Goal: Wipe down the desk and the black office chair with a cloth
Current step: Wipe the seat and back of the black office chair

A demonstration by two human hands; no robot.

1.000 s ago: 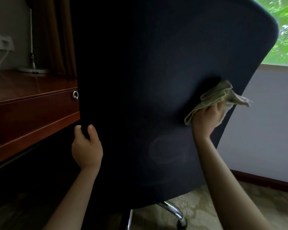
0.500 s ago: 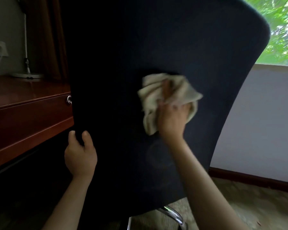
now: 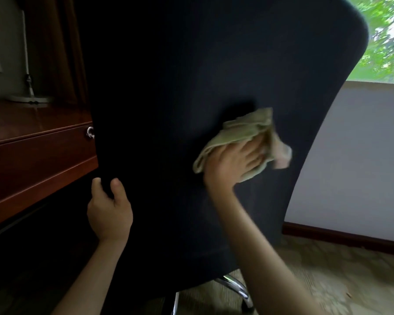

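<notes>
The black office chair (image 3: 180, 87) fills the middle of the view, its backrest turned toward me. My left hand (image 3: 109, 205) grips the backrest's left edge, fingers curled around it. My right hand (image 3: 232, 164) presses a crumpled pale green cloth (image 3: 248, 130) against the right half of the backrest, with the fingers spread over the cloth and part of it bunched under them. The reddish-brown wooden desk (image 3: 32, 155) stands at the left, partly hidden behind the chair.
A drawer with a metal ring pull (image 3: 90, 132) faces me at the desk's front. A lamp base (image 3: 31, 98) sits on the desk top. The chair's chrome leg (image 3: 234, 287) stands on patterned carpet. A pale wall (image 3: 350, 167) and window are at the right.
My right hand swept the cloth from the backrest's right edge to its middle, then back toward the right. My left hand kept its grip on the left edge.
</notes>
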